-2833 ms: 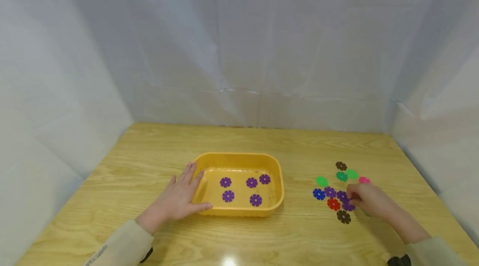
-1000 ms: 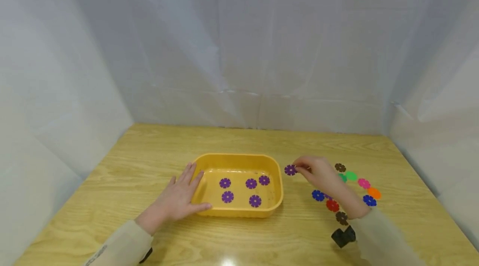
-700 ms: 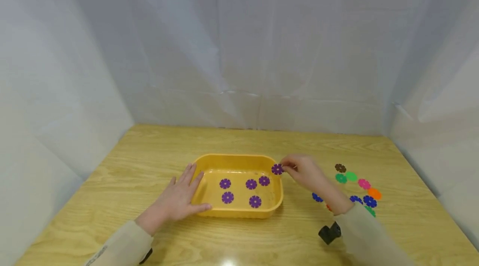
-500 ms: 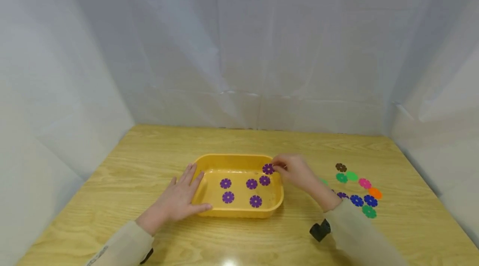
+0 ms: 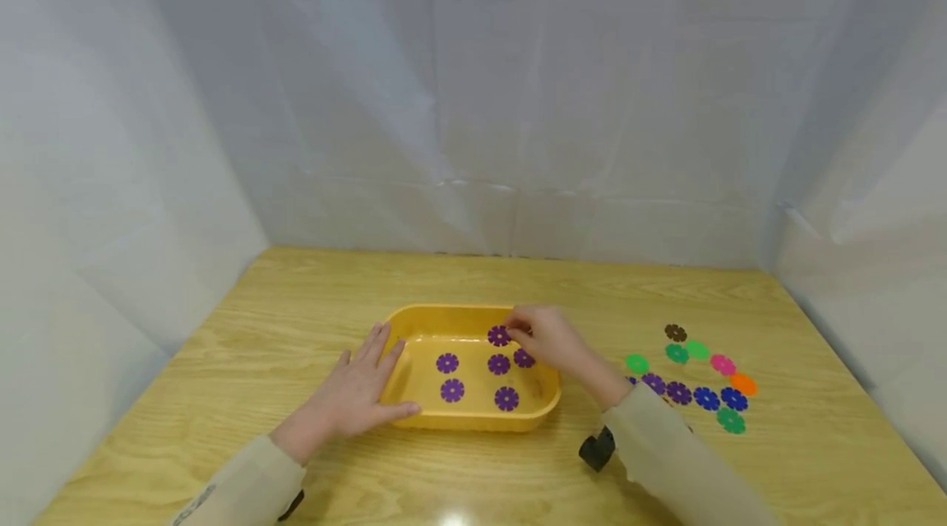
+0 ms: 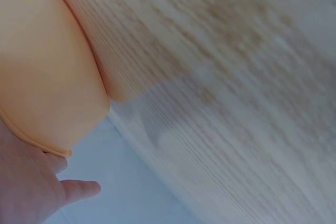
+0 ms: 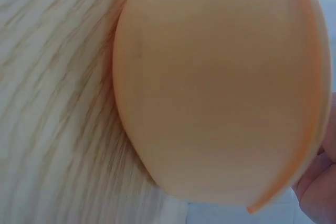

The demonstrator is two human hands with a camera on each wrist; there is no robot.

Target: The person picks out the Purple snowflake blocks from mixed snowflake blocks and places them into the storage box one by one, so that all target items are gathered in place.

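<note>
Head view shows our right hand (image 5: 543,339) over the far right part of the yellow tray (image 5: 473,421), its grip pinching a purple flower disc (image 5: 499,335) between thumb and fingertips. The disc hangs above the tray's inside, just behind the five purple discs (image 5: 452,389) lying flat on the tray floor. Our left hand (image 5: 355,390) rests flat on the tabletop (image 5: 311,288) against the tray's left wall, fingers straight and spread, thumb along the near left corner; its grip holds nothing. On the tabletop to the right of the tray lies a loose cluster of coloured discs (image 5: 695,382): brown, green, pink, orange, blue and purple, well apart from the tray. White cloth walls (image 5: 473,99) enclose the tabletop on three sides.

Left wrist view shows the tray's outer wall (image 6: 42,66) at close range with our left hand's palm (image 6: 26,192) beside it. Right wrist view shows the tray's rounded outer corner (image 7: 220,87) above the wood grain; the disc is not visible there.
</note>
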